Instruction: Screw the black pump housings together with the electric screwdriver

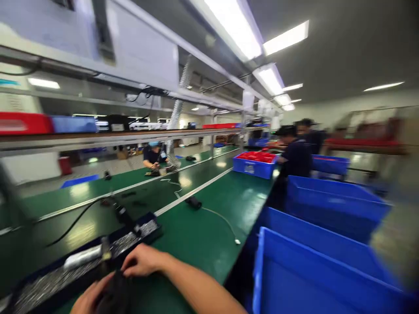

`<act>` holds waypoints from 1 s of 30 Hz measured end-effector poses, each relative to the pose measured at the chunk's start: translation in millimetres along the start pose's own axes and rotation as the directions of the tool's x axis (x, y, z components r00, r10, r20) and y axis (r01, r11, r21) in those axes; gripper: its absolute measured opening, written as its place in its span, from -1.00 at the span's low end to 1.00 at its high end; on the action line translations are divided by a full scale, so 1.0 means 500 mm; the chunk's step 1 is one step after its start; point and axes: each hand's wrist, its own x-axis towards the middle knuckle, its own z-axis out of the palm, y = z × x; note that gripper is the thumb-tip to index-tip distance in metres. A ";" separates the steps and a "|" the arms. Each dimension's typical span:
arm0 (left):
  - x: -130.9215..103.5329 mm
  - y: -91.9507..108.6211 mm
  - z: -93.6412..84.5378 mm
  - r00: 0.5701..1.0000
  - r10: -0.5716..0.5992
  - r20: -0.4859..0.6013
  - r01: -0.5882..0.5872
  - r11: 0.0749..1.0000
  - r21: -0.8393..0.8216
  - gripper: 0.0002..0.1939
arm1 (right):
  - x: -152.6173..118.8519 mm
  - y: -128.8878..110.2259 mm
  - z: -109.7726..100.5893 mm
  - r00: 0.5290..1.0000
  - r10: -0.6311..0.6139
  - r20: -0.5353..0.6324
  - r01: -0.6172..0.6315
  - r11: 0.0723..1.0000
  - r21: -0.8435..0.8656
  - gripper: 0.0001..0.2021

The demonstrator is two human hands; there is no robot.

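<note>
At the bottom left, my left hand (93, 296) is wrapped round a dark, blurred object (113, 296). My right hand (142, 260) reaches in from the right, its thumb and fingers bent together at the top of that same object; whether it pinches a small part is hidden by blur. Just beyond both hands lies a long dark tray (157, 218) filled with small shiny metal pieces (49, 285). A silvery cylinder (83, 257) rests across the tray, and a black tool with a cable (124, 216) leans over its far side.
A black part (194, 202) with a white cable lies on the green bench (216, 218). Blue bins (314, 270) stand along the right. Farther off is a blue crate (252, 167) of red pieces. People work across the bench (153, 155) and beyond the crate (297, 157). A shelf (131, 135) spans overhead.
</note>
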 end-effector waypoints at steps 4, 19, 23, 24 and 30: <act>-0.081 -0.001 -0.038 0.993 0.029 0.110 -0.043 0.992 0.122 -0.65 | 0.028 0.056 0.020 0.996 -0.043 0.078 0.026 0.977 0.210 -0.80; -0.207 0.052 -0.076 0.980 -0.012 -0.199 -0.067 0.920 -0.385 -0.69 | -0.064 -0.050 -0.038 0.979 -0.115 0.171 0.072 0.968 0.241 -0.81; -0.228 0.079 -0.054 0.977 -0.155 -0.148 0.041 0.813 -0.581 -0.71 | -0.066 -0.062 -0.028 0.966 -0.098 0.239 0.035 0.967 0.252 -0.69; -0.229 0.082 -0.049 0.976 -0.182 -0.116 0.073 0.782 -0.619 -0.70 | -0.067 -0.064 -0.027 0.965 -0.096 0.242 0.032 0.967 0.254 -0.70; -0.222 0.082 -0.034 0.975 -0.216 -0.056 0.096 0.632 -0.769 -0.62 | -0.079 -0.081 -0.020 0.974 -0.074 0.212 0.049 0.991 0.123 -0.78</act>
